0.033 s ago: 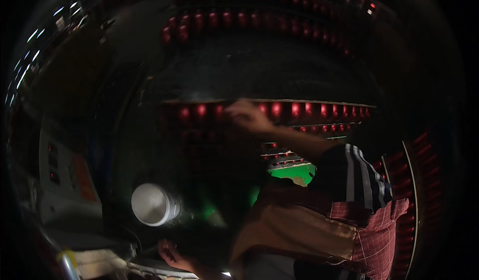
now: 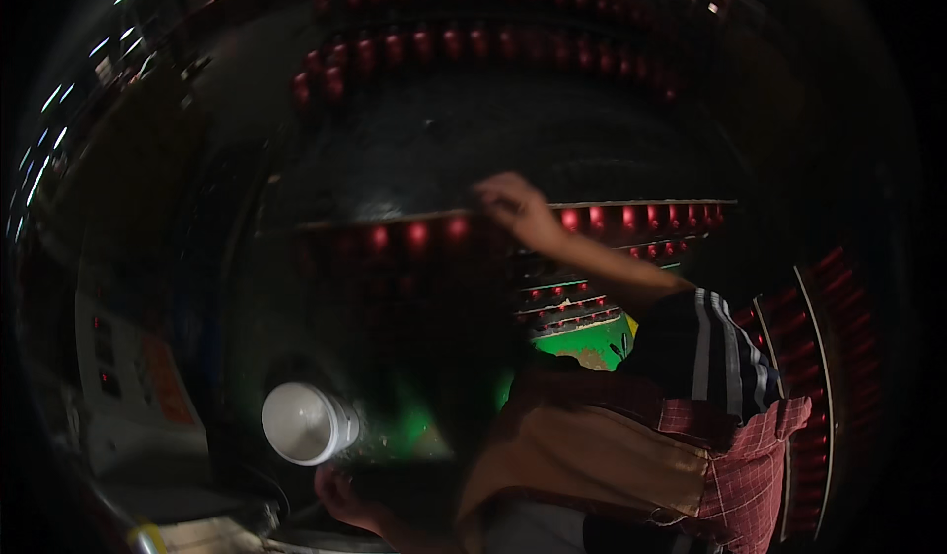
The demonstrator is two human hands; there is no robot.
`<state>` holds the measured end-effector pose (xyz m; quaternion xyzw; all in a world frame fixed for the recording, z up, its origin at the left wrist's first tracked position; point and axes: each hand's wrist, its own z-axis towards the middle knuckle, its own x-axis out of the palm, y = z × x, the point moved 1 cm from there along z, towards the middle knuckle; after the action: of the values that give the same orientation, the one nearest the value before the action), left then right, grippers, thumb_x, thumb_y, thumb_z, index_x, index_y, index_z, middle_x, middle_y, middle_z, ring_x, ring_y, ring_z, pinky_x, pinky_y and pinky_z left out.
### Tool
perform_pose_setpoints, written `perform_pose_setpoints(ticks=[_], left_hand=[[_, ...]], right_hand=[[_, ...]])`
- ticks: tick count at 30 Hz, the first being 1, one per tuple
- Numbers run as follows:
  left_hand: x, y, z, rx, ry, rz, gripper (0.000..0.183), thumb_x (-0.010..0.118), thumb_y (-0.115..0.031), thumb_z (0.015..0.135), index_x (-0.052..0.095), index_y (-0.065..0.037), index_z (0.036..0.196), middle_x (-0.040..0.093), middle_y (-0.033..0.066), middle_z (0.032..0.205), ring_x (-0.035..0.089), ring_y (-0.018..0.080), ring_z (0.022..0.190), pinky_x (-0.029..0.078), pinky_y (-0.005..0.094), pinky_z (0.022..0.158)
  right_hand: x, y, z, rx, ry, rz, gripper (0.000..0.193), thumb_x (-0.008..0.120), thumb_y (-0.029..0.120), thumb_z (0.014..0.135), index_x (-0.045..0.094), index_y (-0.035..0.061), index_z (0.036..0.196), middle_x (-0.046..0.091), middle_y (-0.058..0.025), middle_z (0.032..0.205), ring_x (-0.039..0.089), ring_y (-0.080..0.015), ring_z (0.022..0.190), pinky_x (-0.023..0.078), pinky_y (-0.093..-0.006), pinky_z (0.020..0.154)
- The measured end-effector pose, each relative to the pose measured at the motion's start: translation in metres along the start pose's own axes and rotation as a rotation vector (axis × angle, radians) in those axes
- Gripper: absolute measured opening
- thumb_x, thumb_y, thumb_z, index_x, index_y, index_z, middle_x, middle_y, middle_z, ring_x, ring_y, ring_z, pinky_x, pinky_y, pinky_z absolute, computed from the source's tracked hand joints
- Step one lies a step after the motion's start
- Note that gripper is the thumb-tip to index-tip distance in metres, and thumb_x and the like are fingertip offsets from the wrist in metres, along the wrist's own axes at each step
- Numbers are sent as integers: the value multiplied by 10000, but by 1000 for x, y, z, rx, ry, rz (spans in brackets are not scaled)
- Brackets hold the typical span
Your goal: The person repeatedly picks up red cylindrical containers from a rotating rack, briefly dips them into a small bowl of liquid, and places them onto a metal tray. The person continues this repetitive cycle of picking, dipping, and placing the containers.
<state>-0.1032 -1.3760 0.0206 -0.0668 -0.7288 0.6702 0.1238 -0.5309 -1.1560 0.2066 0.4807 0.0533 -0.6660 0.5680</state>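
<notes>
Guide the right hand lightly beside the red pieces, the left hand clear of the white bucket; whether fingers hold anything, I cannot tell.

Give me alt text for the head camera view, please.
In a dim scene, a person's right hand is held out beside a row of shiny red rounded objects. The blurred left hand is near a white bucket; whether they touch is unclear.
</notes>
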Motion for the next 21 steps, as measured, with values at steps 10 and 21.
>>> perform_pose_setpoints(ticks=[10, 21], left_hand=[[468, -166, 159, 740, 661, 201, 487, 598, 83, 857, 563, -62, 1320, 544, 70, 1357, 488, 216, 1298, 419, 327, 1053], [663, -207, 338, 1039, 114, 1123, 500, 696, -304, 754, 653, -319, 1252, 518, 212, 1368, 527, 413, 1199, 426, 460, 1050]], right_hand=[[-408, -334, 20, 383, -471, -858, 505, 730, 186, 772, 639, 201, 1268, 631, -194, 1122, 601, -368, 1075, 486, -449, 932], [-437, -578, -29, 711, -280, -953, 556, 630, 219, 932, 457, 379, 1436, 397, -219, 1460, 422, -383, 1333, 382, -453, 1086]])
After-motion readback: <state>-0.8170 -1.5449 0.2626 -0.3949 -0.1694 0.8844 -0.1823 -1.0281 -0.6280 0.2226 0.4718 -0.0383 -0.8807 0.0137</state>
